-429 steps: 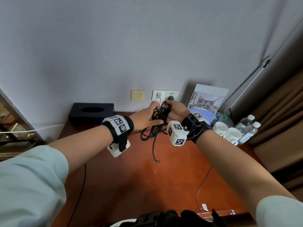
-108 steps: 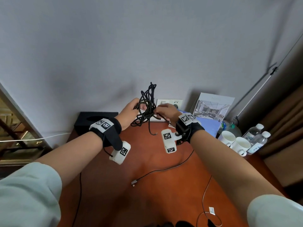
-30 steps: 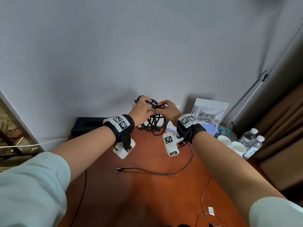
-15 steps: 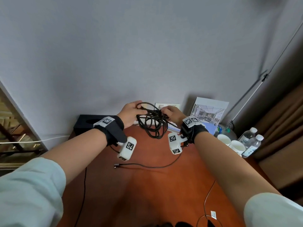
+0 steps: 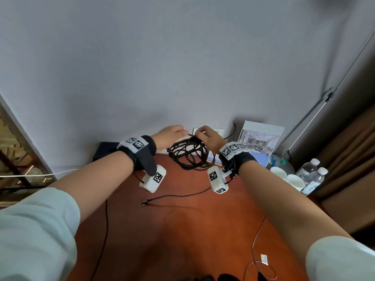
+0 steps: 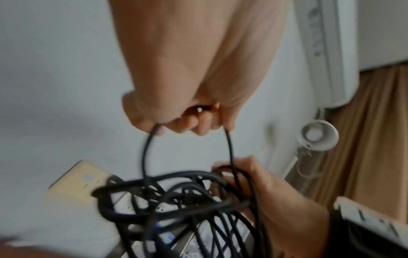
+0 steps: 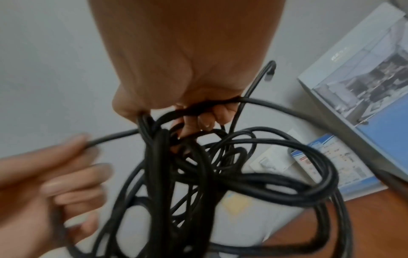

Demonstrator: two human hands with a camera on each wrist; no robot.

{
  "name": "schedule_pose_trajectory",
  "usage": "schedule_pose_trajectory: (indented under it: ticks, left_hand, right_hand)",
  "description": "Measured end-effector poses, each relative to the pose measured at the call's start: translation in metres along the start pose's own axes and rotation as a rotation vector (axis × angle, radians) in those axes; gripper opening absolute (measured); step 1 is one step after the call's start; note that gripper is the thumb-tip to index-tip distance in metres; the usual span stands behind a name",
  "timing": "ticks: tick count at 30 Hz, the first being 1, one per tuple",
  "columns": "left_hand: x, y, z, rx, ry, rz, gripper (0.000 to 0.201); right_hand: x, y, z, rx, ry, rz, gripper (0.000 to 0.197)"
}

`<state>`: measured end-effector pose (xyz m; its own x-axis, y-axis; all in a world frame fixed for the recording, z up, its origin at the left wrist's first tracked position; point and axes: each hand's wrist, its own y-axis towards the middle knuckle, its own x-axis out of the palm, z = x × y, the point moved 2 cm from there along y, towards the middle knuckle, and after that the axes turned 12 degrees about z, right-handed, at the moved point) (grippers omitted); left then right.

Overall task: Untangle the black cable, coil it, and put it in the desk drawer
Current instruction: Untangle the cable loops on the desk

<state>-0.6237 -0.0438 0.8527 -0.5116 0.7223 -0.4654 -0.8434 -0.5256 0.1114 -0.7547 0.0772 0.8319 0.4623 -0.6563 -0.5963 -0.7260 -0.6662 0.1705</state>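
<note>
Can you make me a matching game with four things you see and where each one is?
Things:
1. black cable
2. cups
3. water bottles
4. plug end

Places:
A. lying on the desk
B. far right, beside the curtain
C. held up by both hands
D. between the booklet and the bottles

Pairs: 1-C, 2-D, 3-B, 4-A

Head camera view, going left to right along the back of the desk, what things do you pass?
Black tissue box → left hand → black cable → right hand → brochure → white cups → water bottles.
</note>
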Motion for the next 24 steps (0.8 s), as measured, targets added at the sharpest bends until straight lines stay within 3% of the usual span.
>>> schedule_pose_trajectory:
  ticks: [2,4,7,10,15,16,18,20,21,23,24]
  left_hand:
    - [-0.017,-0.002,-0.008,-0.161,-0.565,0.111,0.026]
    - [-0.033,0.002,-0.026,-0.285,-0.790,0.269,0.032]
    - [-0.040,0.004,-0.035,-0.266,-0.396,0.342,0.034]
    - [-0.024,-0.001,-0.017,-0.089,0.104,0.210,0.031]
    - [0.004,-0.002,0.006,0.165,0.576,0.101,0.038]
    - [0.004,0.001,0.006,0.163,0.532,0.108,0.037]
    - [-0.008,0.005,0.003,0.054,0.181,0.179,0.028]
    - [-0.030,0.005,-0.008,-0.114,-0.246,0.338,0.027]
    - [-0.041,0.005,-0.019,-0.162,-0.342,0.452,0.028]
    - [-0.058,0.009,-0.045,-0.232,-0.211,0.601,0.027]
    - [-0.060,0.011,-0.055,-0.270,-0.013,0.576,0.031]
  right_hand:
    - [-0.010,0.003,0.009,0.046,-0.006,0.049,0.025]
    - [-0.019,0.004,0.017,0.075,-0.005,0.085,0.031]
    - [-0.018,0.003,0.021,0.081,-0.126,0.082,0.027]
    - [-0.007,0.004,0.014,0.044,-0.312,0.041,0.026]
    - [0.004,0.003,-0.009,-0.022,-0.296,0.048,0.029]
    - [0.002,0.004,-0.009,-0.006,-0.264,0.057,0.029]
    - [-0.005,0.006,-0.003,0.031,-0.231,0.080,0.030]
    - [-0.016,0.006,0.008,0.080,-0.231,0.113,0.033]
    - [-0.020,0.005,0.013,0.102,-0.233,0.128,0.034]
    - [-0.026,0.001,0.020,0.121,-0.251,0.145,0.033]
    - [-0.026,-0.001,0.022,0.125,-0.270,0.138,0.030]
